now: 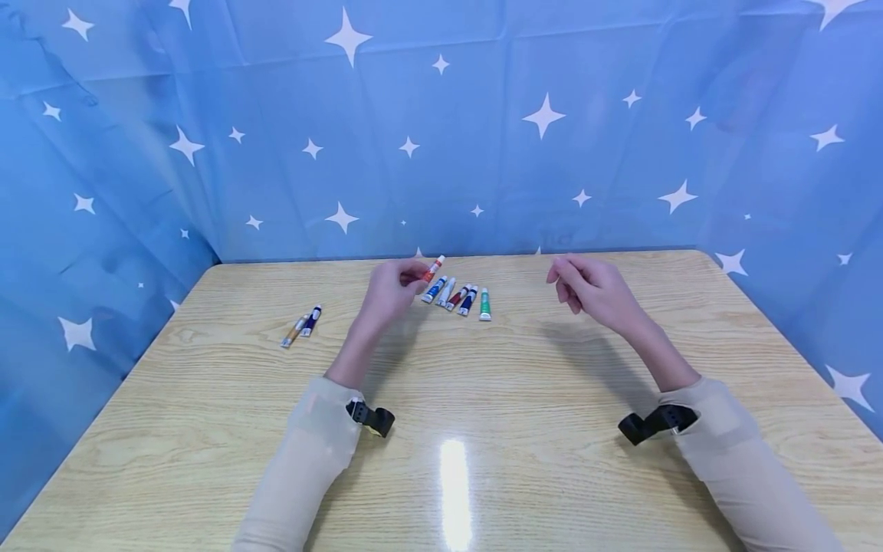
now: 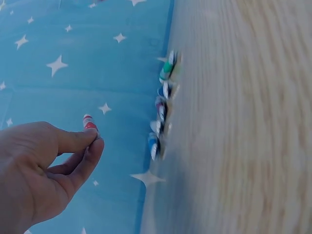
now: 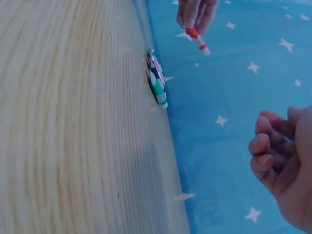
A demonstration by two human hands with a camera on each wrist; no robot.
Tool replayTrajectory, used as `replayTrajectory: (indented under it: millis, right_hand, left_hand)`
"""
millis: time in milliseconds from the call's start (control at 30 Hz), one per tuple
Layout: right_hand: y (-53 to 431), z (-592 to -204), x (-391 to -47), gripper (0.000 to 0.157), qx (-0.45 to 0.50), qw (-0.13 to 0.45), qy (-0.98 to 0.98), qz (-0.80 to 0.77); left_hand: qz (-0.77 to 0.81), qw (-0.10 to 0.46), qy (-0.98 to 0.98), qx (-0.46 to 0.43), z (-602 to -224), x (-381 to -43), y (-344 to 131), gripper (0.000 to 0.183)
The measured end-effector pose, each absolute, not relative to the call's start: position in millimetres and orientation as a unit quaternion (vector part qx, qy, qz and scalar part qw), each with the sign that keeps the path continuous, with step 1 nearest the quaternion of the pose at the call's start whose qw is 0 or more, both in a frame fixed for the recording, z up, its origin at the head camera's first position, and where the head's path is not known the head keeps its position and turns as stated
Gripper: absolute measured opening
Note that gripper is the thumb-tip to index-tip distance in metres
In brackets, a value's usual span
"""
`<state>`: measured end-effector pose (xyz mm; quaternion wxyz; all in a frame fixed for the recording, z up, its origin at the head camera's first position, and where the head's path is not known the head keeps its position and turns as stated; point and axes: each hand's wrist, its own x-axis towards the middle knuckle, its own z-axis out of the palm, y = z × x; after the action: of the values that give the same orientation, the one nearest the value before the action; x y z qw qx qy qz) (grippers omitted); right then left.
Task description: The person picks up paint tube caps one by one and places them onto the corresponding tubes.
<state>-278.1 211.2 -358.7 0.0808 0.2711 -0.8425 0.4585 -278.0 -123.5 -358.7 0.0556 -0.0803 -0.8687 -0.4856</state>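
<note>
My left hand (image 1: 388, 291) pinches a small orange-red paint tube (image 1: 434, 268) with a white cap between thumb and fingers. In the left wrist view the tube (image 2: 90, 123) tilts upward, its lower end hidden in the fingers. Just beyond this hand lies a row of paint tubes: a blue tube (image 1: 434, 289), a white tube (image 1: 446, 291), a dark red tube (image 1: 458, 297), a navy tube (image 1: 468, 300) and a green tube (image 1: 485, 305). Over the right part of the table hovers my right hand (image 1: 595, 291), fingers loosely curled around nothing.
Left of the left hand, an ochre tube (image 1: 294, 331) and a dark purple-blue tube (image 1: 312, 320) lie side by side on the wooden table (image 1: 531, 429). A blue curtain (image 1: 441, 176) with white stars hangs behind the table's far edge and along its sides.
</note>
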Motion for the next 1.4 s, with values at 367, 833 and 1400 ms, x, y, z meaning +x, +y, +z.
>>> replayTrajectory:
  millis: [367, 833, 1400]
  right_hand:
    - [229.1, -358.1, -276.3, 0.035, 0.257, 0.078, -0.847, 0.459]
    - [242.5, -359.6, -274.8, 0.038, 0.233, 0.074, -0.853, 0.461]
    - [246.3, -349.0, -265.5, 0.033, 0.235, 0.080, -0.868, 0.431]
  left_hand:
    - [-0.456, 0.052, -0.887, -0.049, -373.1, -288.7, -137.2, 0.017]
    - [-0.416, 0.020, -0.909, -0.017, -382.3, -293.1, -147.7, 0.016]
    - [-0.386, -0.018, -0.921, -0.054, -377.1, -289.2, -151.4, 0.038]
